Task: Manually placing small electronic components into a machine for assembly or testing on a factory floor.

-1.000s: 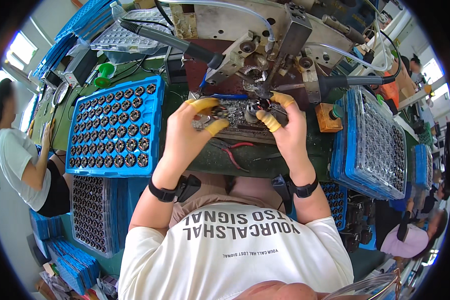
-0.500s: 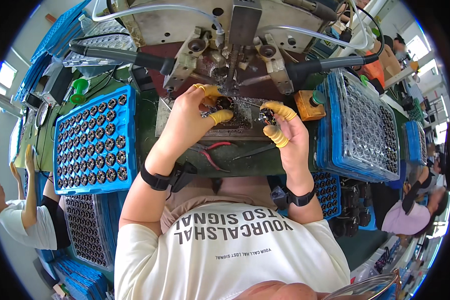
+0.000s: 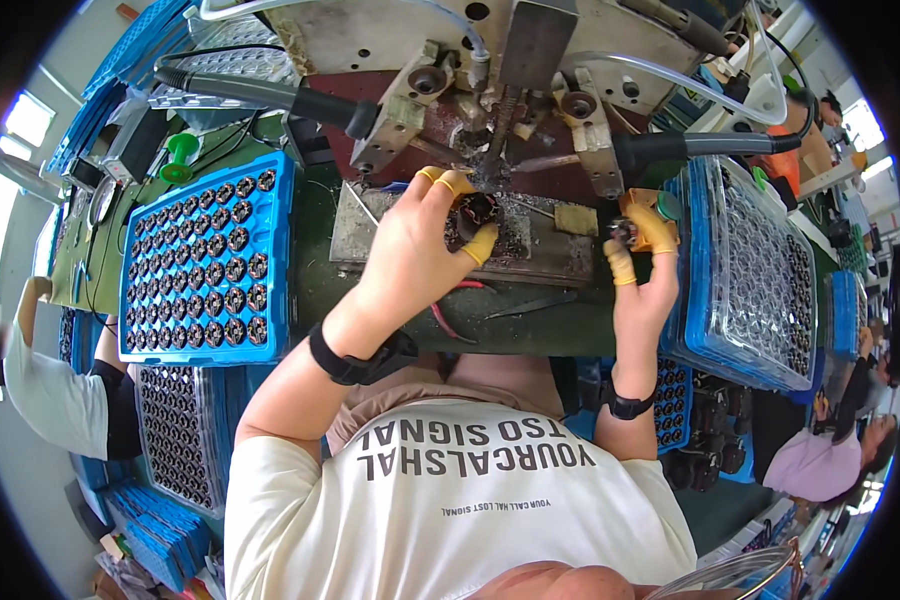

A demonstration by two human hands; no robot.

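My left hand (image 3: 410, 245), with yellow finger cots on its fingertips, grips a small round motor stator (image 3: 478, 209) at the metal base plate (image 3: 555, 260) under the machine's spindle. Dark windings show on its top. Off to the right, my right hand (image 3: 647, 275) also wears yellow finger cots. Between its thumb and fingers it pinches another small motor stator (image 3: 624, 234), partly hidden and blurred. This hand is in front of a small orange box (image 3: 669, 233) with a green round top. Red-handled pliers (image 3: 454, 324) and tweezers (image 3: 532, 305) lie on the green bench, nearer to me than the plate.
A blue tray (image 3: 284, 250) of round stators stands at the left. On the right is a stack of clear and blue trays (image 3: 740, 365). Two black-handled soldering irons (image 3: 270, 95) (image 3: 710, 146) point inward on the machine. Co-workers sit at both sides.
My right hand has moved right, away from the base plate to the orange box, with the stator in its fingers. My left hand keeps its stator at the plate. The whole view has shifted.
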